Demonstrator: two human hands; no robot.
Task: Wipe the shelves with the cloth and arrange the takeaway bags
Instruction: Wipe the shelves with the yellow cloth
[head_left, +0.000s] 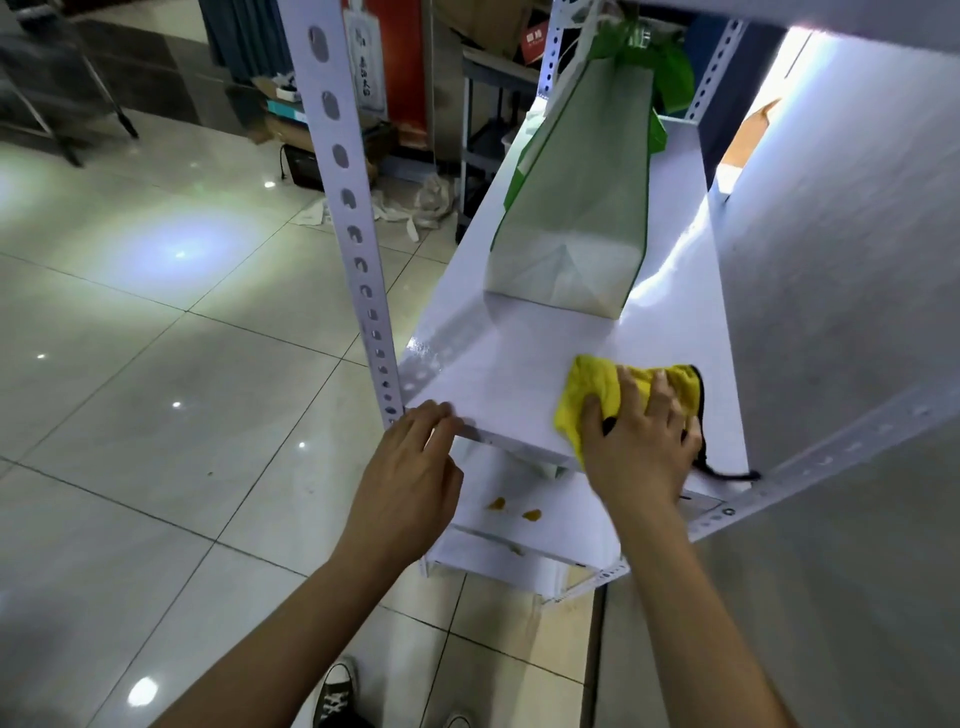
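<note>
White shelf (493, 374) holds green takeaway bag (576, 218) behind wiping zone. Right hand (636, 447) presses yellow cloth (592, 389), fingers spread flat. Left hand (410, 478) steadies shelf edge, fingers relaxed. Advise overlapping strokes, full palm pressure.

Fluffy yellow cloth (597, 395); smooth glossy white shelf (498, 374); shiny floor tiles (156, 322).

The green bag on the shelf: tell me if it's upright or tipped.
Upright: the green bag stands on its flat base on the shelf.
</note>
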